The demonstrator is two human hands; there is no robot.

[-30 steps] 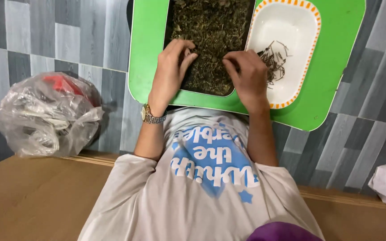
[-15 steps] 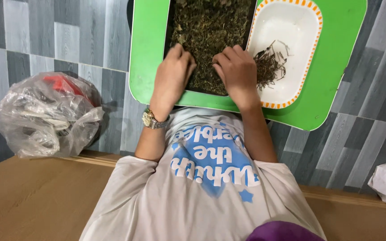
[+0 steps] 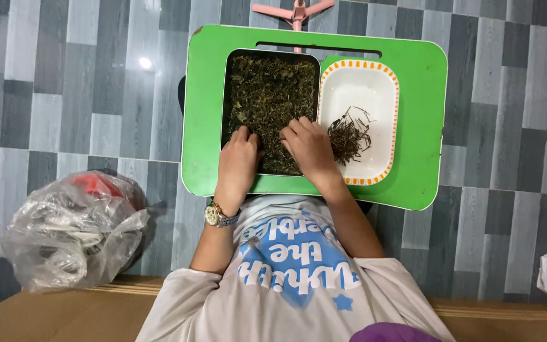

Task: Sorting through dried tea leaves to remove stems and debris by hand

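Seen from the head camera, a person in a pale printed T-shirt (image 3: pixel 292 278) sits over a bright green lap table (image 3: pixel 425 126) set on a grey plank-patterned floor (image 3: pixel 64 95). Both hands rest in a dark rectangular tray (image 3: pixel 225 95) filled with dried, crumbled green leaves (image 3: pixel 270 88). The left hand (image 3: pixel 238 158), a metal wristwatch (image 3: pixel 218 216) on its wrist, lies palm down at the tray's near edge, its fingers (image 3: pixel 243 135) held close together and curled into the leaves; whether they grip anything cannot be told. The right hand (image 3: pixel 311 149) lies just beside it, knuckles up, fingers (image 3: pixel 290 134) bent and bunched, their tips buried in the leaves, so any pinch is hidden. The bulk of the leaves spreads beyond the fingertips of both hands, toward the table's far edge. Just outside the right hand's knuckles, touching the tray, stands a white oblong dish with an orange dashed rim (image 3: pixel 359 82); a small heap of dark stems (image 3: pixel 349 134) lies in its near half, close by that hand. Well away from the left hand's fingers, a crumpled clear plastic bag (image 3: pixel 71 234) with something red inside sits on the floor. A wooden ledge (image 3: pixel 45 316) runs along the bottom, nearest the viewer. Beyond the table's far edge, a pink stand (image 3: pixel 292 9) pokes into view
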